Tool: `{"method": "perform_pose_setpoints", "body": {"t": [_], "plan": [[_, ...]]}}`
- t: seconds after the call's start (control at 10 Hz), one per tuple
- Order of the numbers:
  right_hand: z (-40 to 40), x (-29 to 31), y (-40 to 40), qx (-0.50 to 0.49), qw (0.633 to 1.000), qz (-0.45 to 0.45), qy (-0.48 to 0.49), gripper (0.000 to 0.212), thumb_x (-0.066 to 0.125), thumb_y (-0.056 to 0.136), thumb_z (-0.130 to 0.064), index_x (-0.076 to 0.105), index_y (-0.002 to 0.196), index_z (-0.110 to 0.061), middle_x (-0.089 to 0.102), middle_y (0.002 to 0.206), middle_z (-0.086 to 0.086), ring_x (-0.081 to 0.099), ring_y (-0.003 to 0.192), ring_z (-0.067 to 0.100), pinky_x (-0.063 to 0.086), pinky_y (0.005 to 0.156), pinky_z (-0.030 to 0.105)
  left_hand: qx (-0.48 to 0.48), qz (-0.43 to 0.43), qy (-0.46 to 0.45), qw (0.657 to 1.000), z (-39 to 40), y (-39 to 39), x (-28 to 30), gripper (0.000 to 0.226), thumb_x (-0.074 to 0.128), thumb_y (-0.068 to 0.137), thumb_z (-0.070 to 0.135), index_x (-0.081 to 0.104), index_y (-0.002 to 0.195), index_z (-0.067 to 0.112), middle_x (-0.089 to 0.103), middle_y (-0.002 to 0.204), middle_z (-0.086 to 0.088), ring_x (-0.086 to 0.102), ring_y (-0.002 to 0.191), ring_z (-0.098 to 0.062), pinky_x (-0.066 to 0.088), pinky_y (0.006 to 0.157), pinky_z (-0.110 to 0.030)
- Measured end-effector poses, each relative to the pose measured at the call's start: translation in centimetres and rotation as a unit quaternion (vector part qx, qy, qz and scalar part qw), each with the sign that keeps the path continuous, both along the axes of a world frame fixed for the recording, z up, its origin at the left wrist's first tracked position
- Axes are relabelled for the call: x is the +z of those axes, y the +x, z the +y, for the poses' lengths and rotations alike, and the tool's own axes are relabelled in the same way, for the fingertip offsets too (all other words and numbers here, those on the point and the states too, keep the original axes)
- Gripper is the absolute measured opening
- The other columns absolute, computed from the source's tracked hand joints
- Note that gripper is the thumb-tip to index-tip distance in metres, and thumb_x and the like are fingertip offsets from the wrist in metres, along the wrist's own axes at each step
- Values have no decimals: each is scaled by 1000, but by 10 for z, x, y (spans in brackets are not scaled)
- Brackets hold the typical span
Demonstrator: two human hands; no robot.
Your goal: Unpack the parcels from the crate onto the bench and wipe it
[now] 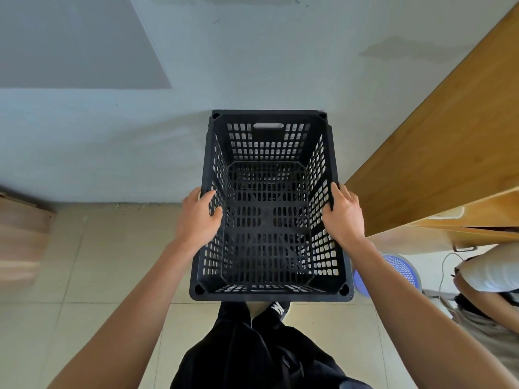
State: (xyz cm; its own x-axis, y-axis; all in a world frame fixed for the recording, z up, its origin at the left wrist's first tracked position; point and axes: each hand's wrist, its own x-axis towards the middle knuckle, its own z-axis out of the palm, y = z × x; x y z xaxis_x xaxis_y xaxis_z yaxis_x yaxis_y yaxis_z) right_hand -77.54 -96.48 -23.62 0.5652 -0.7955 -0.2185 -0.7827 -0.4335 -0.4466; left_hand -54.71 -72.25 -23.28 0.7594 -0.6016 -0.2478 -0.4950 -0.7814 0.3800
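Observation:
A black perforated plastic crate (269,136) is held in the air in front of me, above the tiled floor. Nothing lies inside it; I see its slotted bottom. My left hand (198,217) grips the crate's left rim, thumb curled over the inner wall. My right hand (344,213) grips the right rim the same way. No parcels and no cloth are in view.
A wooden bench or table (449,141) runs along the right side, with a drawer edge below. A blue perforated basket (398,266) stands on the floor at the right. Another person (488,279) sits at the far right. A wooden piece (22,234) shows at left.

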Motion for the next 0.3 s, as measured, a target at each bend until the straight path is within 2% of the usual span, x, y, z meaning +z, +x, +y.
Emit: {"method": "perform_pose_setpoints", "body": {"t": [0.1, 0.2, 0.3], "plan": [[7, 11, -5, 23, 999, 18, -24, 51, 51, 98, -13, 47, 149, -15, 34, 163, 9, 23, 151, 32, 26, 120, 56, -26, -24, -3, 999, 7, -10, 10, 49, 54, 102, 33, 51, 148, 15, 42, 156, -8, 35, 146, -27, 45, 109, -48], [20, 20, -8, 58, 997, 1, -49, 46, 52, 99, -15, 54, 145, -17, 37, 161, 8, 26, 150, 31, 25, 120, 55, -61, -48, -21, 997, 12, -19, 20, 47, 53, 103, 33, 53, 145, 14, 53, 146, -6, 42, 140, -26, 47, 106, -47], [38, 30, -6, 93, 993, -42, -61, 39, 54, 101, -17, 61, 139, -16, 49, 154, 5, 41, 143, 31, 42, 111, 51, -76, -71, -25, 994, 16, -26, 29, 45, 51, 103, 35, 55, 144, 17, 58, 142, -4, 49, 134, -27, 50, 103, -50]]}}
